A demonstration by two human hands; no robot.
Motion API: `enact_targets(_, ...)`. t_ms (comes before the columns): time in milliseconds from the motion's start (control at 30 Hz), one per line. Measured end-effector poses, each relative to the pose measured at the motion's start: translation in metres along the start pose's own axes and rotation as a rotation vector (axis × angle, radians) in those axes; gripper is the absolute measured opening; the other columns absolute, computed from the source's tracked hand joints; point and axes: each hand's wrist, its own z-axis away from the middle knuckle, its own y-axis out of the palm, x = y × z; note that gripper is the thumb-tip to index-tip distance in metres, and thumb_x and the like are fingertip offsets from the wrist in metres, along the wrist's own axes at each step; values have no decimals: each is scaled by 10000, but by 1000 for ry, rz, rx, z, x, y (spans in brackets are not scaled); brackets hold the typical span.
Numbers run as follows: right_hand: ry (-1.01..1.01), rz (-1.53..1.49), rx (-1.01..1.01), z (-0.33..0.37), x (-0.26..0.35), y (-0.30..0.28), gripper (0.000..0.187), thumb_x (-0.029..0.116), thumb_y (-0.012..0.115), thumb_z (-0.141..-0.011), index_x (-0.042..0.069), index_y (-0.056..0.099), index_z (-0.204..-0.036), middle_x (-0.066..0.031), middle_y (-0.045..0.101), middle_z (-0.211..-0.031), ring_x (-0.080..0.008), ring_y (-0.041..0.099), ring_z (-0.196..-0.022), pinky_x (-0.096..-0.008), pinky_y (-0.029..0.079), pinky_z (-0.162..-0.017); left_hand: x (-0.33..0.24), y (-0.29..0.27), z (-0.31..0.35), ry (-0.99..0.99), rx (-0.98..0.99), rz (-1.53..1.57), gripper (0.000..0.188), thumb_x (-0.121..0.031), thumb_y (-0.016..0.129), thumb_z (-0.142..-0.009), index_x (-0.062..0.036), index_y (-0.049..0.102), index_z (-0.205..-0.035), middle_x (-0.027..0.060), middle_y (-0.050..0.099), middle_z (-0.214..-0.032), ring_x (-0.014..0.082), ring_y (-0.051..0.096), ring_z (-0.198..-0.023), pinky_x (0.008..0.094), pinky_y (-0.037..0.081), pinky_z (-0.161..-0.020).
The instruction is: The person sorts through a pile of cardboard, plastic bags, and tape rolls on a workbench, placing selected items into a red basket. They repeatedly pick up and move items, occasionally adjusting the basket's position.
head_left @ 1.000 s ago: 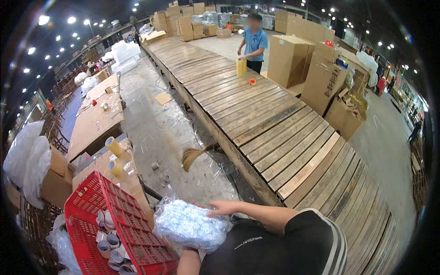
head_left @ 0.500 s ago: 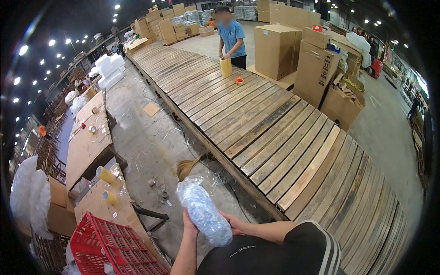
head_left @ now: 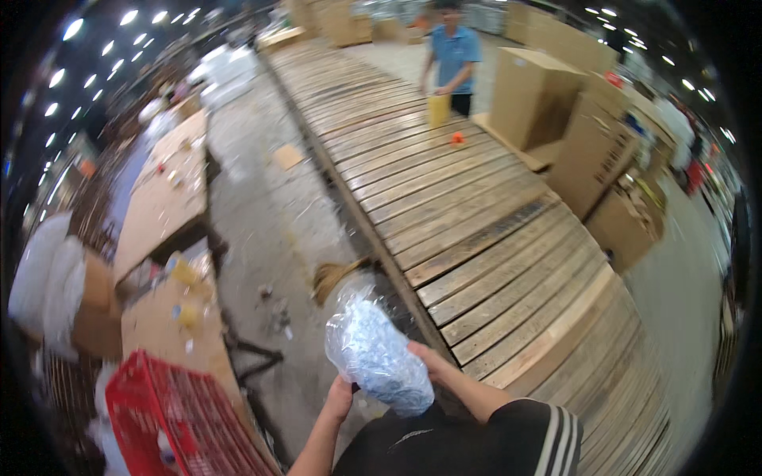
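Observation:
Both my hands hold a clear plastic bag [head_left: 373,349] stuffed with small pale bluish pieces, raised in front of my chest. My left hand [head_left: 339,397] grips its lower left end. My right hand [head_left: 431,362] supports its right side. The bag hangs over the grey floor, beside the edge of a long wooden slat platform [head_left: 476,238]. A red plastic crate [head_left: 171,420] stands at my lower left.
A broom head [head_left: 333,276] lies against the platform edge. Cardboard-topped tables [head_left: 163,198] with yellow tape rolls stand to the left. A person in a blue shirt [head_left: 452,59] stands at the far side of the platform by a yellow roll. Large cardboard boxes [head_left: 587,147] line the right.
The bag has come up from beside the red crate and turned more upright, with my hands moving right toward the platform. The view has swung and blurred.

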Motion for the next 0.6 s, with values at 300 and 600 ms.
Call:
enact_targets(300, -74, 227, 457, -2, 77, 148, 867, 444, 731, -904, -3, 404, -1571, -225, 522, -1511, -365, 550, -1366, -500, 477, -1124, 2, 27, 140, 400, -371, 722, 501, -384, 434, -1140, -47, 486, -1506, 99, 585, -1463, 265, 589, -1278, 463, 474, -1105)
enact_targets(600, 545, 158, 799, -6, 54, 229, 1003, 497, 865, -819, 29, 406, -1577, -133, 534, -1559, -340, 526, -1413, -518, 432, -1184, -126, 87, 240, 1107, -890, 797, 628, -515, 381, -1129, -47, 466, -1539, 85, 543, -1533, 230, 536, -1383, 414, 423, -1183)
